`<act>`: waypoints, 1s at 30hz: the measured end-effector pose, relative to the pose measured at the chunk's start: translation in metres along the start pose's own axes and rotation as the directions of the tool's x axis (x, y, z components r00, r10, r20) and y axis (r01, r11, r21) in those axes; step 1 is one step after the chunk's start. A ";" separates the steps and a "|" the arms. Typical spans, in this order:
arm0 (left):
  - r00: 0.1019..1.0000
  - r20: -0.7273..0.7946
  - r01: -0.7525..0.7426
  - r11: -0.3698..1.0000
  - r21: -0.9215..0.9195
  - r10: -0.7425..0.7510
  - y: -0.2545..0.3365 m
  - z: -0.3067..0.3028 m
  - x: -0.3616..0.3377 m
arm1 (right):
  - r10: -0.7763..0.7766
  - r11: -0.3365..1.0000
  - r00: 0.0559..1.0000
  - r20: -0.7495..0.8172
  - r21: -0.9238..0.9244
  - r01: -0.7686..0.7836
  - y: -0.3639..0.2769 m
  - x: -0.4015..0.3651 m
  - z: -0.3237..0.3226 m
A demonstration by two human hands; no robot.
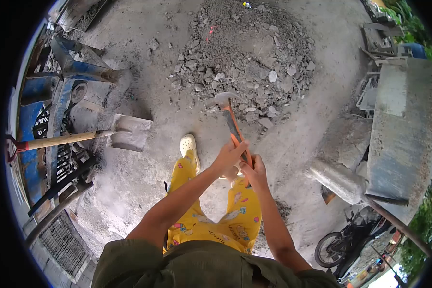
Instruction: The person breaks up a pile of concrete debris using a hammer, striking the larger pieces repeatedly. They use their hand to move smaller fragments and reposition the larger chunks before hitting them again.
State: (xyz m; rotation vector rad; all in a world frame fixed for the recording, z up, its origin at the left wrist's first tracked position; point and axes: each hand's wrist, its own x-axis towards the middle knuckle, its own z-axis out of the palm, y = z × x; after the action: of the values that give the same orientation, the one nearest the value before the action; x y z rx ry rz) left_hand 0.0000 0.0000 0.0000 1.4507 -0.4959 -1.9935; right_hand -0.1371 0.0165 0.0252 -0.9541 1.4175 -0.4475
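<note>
The left hand (230, 156) and right hand (255, 174) both clench the hammer (233, 126), likely for steadier control, its head at the near edge of the rubble pile (249, 53).

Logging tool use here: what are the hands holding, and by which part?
A hammer: left hand and right hand both grip the lower end of its orange handle.

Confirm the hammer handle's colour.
The hammer has an orange handle with a dark strip along it. It shows best in the head view.
</note>
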 end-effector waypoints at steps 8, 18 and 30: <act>0.998 0.062 -0.026 0.923 0.383 0.002 -0.100 -0.145 0.174 | 0.119 0.958 0.983 0.143 0.242 -0.151 0.143 0.171 0.090; 0.480 -0.598 -0.560 0.749 0.354 0.642 -0.166 -0.381 0.359 | -0.159 0.987 0.982 0.099 0.002 0.160 0.270 0.350 0.147; 0.285 -0.645 -0.777 0.565 0.278 0.709 -0.197 -0.379 0.437 | -0.263 0.930 0.955 -0.139 -0.299 0.212 0.316 0.339 0.200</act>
State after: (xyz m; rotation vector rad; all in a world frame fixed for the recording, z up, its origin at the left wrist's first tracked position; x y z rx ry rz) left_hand 0.2161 -0.1270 -0.5577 1.3912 -0.5697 -0.5851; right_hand 0.0198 -0.0045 -0.4543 -1.3552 1.5599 -0.5307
